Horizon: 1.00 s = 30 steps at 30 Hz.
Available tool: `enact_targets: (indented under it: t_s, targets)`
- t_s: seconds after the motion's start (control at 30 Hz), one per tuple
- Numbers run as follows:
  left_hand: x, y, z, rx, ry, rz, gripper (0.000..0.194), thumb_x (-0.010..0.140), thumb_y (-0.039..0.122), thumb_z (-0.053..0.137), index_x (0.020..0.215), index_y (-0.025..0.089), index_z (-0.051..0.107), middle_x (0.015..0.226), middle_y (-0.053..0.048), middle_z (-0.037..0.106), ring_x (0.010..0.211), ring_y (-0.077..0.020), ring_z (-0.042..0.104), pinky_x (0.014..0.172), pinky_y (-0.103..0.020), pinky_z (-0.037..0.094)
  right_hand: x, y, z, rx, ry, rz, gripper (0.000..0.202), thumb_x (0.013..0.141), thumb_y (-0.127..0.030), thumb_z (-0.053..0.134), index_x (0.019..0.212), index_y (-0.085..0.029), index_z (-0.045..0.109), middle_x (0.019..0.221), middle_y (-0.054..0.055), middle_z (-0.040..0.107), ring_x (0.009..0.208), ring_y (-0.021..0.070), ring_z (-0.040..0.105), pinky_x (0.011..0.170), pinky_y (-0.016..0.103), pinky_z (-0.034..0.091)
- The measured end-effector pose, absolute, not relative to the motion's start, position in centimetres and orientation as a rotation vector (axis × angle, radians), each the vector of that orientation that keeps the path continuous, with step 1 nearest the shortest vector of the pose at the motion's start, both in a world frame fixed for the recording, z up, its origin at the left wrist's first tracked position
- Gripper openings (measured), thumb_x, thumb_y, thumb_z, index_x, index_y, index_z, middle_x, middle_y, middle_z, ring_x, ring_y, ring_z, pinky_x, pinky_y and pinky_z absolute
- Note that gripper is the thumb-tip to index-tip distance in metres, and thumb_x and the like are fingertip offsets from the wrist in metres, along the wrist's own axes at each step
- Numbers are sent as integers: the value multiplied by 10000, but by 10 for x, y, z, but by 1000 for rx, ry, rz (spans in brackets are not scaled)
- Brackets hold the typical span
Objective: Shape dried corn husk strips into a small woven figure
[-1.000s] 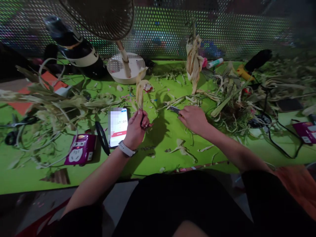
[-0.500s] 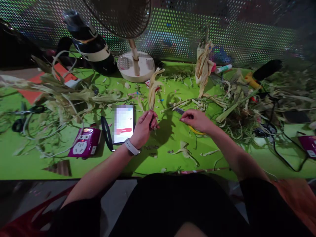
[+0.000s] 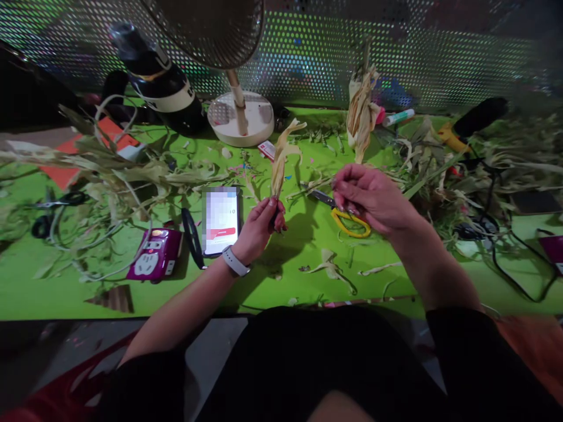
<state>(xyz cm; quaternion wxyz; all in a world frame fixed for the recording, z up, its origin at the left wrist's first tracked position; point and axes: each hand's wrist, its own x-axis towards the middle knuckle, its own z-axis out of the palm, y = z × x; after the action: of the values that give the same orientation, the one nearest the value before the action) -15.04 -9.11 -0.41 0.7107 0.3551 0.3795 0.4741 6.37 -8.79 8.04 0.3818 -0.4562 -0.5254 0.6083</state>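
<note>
My left hand (image 3: 260, 225), with a watch on its wrist, pinches the base of a dried corn husk bundle (image 3: 282, 157) that stands upright above the green table (image 3: 272, 287). My right hand (image 3: 373, 198) is raised a little above the table with its fingers curled. Just beneath and beside it lie scissors with yellow handles (image 3: 345, 218), blades pointing left. I cannot tell whether the fingers touch the scissors. A phone (image 3: 221, 220) with a lit screen lies left of my left hand.
A fan base (image 3: 241, 117) and a dark bottle (image 3: 160, 85) stand at the back. Dried husks and stalks pile up left (image 3: 109, 170) and right (image 3: 440, 158). A purple power strip (image 3: 153, 261), black cables (image 3: 505, 246), a husk figure (image 3: 361, 111) and a perforated metal screen (image 3: 396, 58) surround the spot.
My right hand has lifted off the table and drawn back, uncovering the yellow scissor handles. My left hand raised the husk bundle slightly.
</note>
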Motion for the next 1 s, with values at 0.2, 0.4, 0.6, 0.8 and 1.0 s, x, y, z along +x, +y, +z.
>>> enact_targets:
  t_s: [0.2, 0.4, 0.6, 0.8, 1.0]
  targets:
    - [-153, -91, -7, 795, 826, 1068, 271, 830, 426, 646, 784, 163, 599, 604, 29, 542, 544, -76, 509, 575, -193, 492, 47, -87, 73, -1183, -1646, 1463, 389, 844, -401, 638, 1166, -236, 494, 656, -46, 601, 492, 86, 471, 444, 217, 346]
    - [-156, -90, -7, 894, 868, 1036, 304, 803, 444, 664, 730, 151, 626, 1000, -46, 650, 838, -107, 602, 749, -214, 517, 45, -74, 37, -1240, -1778, 1655, 415, 873, -312, 580, 1240, -208, 418, 663, -54, 607, 466, 74, 426, 418, 202, 303]
    - [-154, -95, -4, 873, 814, 835, 280, 801, 433, 666, 755, 158, 640, 805, -31, 624, 716, -132, 606, 579, -227, 503, 44, -75, 40, -1260, -1718, 1733, 343, 867, -322, 591, 1146, -206, 430, 650, -69, 588, 427, 54, 418, 385, 185, 289]
    - [-153, -95, -4, 884, 738, 844, 307, 813, 445, 658, 749, 146, 630, 702, -16, 607, 628, -98, 569, 625, -220, 484, 41, -74, 35, -1322, -1705, 1713, 324, 846, -404, 614, 1063, -213, 467, 611, -70, 588, 400, 69, 417, 395, 207, 322]
    - [-155, -89, -8, 776, 793, 938, 256, 798, 397, 689, 755, 149, 644, 647, 11, 525, 569, -68, 462, 526, -176, 384, 62, -74, 42, -1331, -2005, 1473, 272, 832, -440, 608, 891, -176, 638, 688, -1, 614, 609, 116, 533, 579, 258, 408]
